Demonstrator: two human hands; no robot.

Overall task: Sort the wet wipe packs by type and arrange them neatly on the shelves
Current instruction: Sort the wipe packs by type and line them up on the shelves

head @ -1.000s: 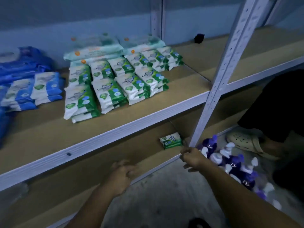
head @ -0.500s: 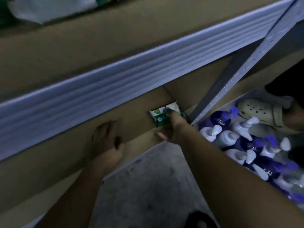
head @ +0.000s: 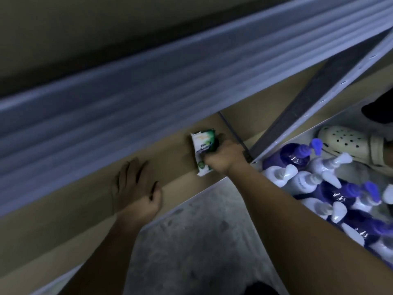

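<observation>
Right hand grips the green wet wipe pack on the lower shelf, long axis 12-to-6. It lies at 2 o'clock from your left hand, which rests flat, fingers spread. The lift is probably the right hand's.

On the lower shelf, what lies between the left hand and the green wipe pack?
Nothing: the head view shows only bare shelf board between left hand and green wipe pack.

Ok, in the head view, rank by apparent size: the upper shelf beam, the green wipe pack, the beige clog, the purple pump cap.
1. upper shelf beam, spanning the frame.
2. beige clog.
3. green wipe pack, partly covered by the right hand, so its rank against the clog is unsure.
4. purple pump cap.
</observation>
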